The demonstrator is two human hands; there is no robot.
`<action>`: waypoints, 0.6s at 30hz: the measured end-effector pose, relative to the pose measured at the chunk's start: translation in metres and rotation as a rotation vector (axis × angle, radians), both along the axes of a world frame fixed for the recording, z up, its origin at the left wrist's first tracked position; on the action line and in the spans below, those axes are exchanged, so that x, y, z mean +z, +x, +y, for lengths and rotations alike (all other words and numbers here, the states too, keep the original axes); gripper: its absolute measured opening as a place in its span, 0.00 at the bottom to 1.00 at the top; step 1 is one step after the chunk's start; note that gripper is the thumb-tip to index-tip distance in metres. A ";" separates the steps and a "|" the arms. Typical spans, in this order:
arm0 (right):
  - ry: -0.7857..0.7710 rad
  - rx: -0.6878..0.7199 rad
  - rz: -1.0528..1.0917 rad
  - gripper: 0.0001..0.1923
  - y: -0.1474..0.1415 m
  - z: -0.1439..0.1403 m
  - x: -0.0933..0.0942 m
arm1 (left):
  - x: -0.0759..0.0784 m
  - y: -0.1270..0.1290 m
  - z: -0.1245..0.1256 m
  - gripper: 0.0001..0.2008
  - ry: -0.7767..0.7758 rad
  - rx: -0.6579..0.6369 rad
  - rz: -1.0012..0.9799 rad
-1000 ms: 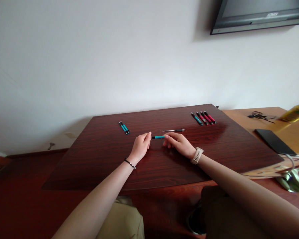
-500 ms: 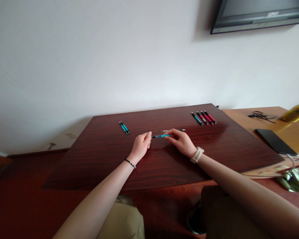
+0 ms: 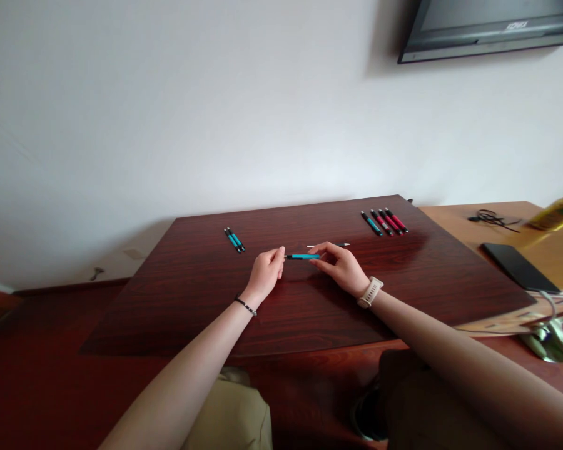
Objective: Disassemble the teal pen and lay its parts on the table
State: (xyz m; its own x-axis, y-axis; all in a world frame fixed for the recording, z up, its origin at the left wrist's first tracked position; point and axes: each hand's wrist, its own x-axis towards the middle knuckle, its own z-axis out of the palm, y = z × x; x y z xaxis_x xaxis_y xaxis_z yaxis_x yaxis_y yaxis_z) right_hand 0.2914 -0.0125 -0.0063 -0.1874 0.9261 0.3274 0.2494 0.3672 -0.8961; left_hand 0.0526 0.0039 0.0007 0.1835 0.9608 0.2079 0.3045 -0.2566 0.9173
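A turquoise and black pen [image 3: 301, 256] lies level between my two hands, above the dark wooden table [image 3: 192, 300]. My left hand [image 3: 266, 269] is closed on its black end, and the fingers hide the tip. At the turquoise end, my right hand [image 3: 336, 265] pinches it between thumb and fingers. Just behind the right fingers rests a thin pen part [image 3: 344, 244] with a pale shaft, partly covered by the hand. Two turquoise pens [image 3: 234, 240] lie side by side to the left of my hands.
At the far right of the table lie another turquoise pen [image 3: 371, 224] and several red pens [image 3: 390, 221] in a row. A lighter desk [image 3: 450, 225] adjoins on the right, with a black phone [image 3: 518, 267], a coiled cable [image 3: 492, 219] and a yellow can [image 3: 556, 214].
The pen has rolled about its length between my fingers: the printed marking that showed before is now out of sight, with more turquoise visible. Both hands stay in place.
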 end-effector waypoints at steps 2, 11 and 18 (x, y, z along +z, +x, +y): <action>-0.080 0.075 0.046 0.25 -0.002 0.000 0.000 | 0.000 -0.001 -0.001 0.26 0.032 -0.001 0.056; -0.090 0.096 -0.009 0.21 -0.002 0.000 0.004 | -0.002 -0.002 -0.001 0.27 0.050 0.013 0.109; -0.001 -0.006 0.021 0.19 0.000 -0.001 0.001 | -0.002 0.003 -0.001 0.27 0.024 -0.001 0.049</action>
